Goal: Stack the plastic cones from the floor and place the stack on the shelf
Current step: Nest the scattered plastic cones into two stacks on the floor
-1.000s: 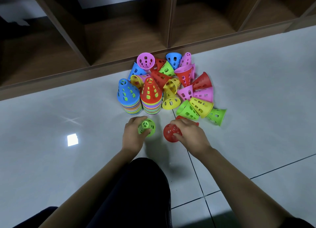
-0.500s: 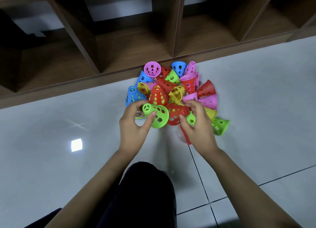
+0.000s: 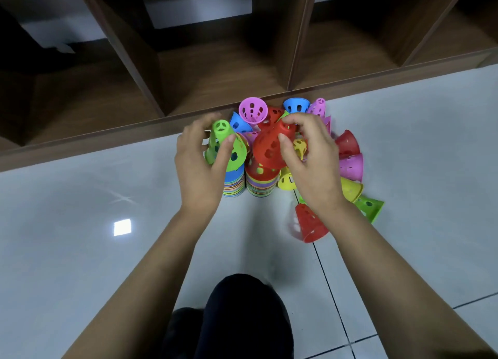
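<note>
My left hand (image 3: pixel 198 170) grips a green cone (image 3: pixel 225 146), tip up, right above the left multicoloured stack (image 3: pixel 234 186). My right hand (image 3: pixel 314 164) grips a red cone (image 3: pixel 270 150) tilted over the right stack (image 3: pixel 260 182), whose top cone is red. Loose cones lie behind and to the right: a purple cone (image 3: pixel 252 110), a blue cone (image 3: pixel 296 106), a pink cone (image 3: pixel 350 166), a yellow cone (image 3: pixel 350 187) and a green one (image 3: pixel 369 207). Another red cone (image 3: pixel 310 224) lies on the floor under my right wrist.
A wooden shelf (image 3: pixel 215 70) with open compartments runs along the back, its low front edge just behind the cones. The pale tiled floor (image 3: pixel 94 251) spreads to the left and right. My dark-clad knee (image 3: pixel 242 318) is at the bottom centre.
Both hands lifted their cones from the floor and carried them forward over the two stacks. The cones have turned more tip-up. A red cone now lies exposed under my right wrist.
</note>
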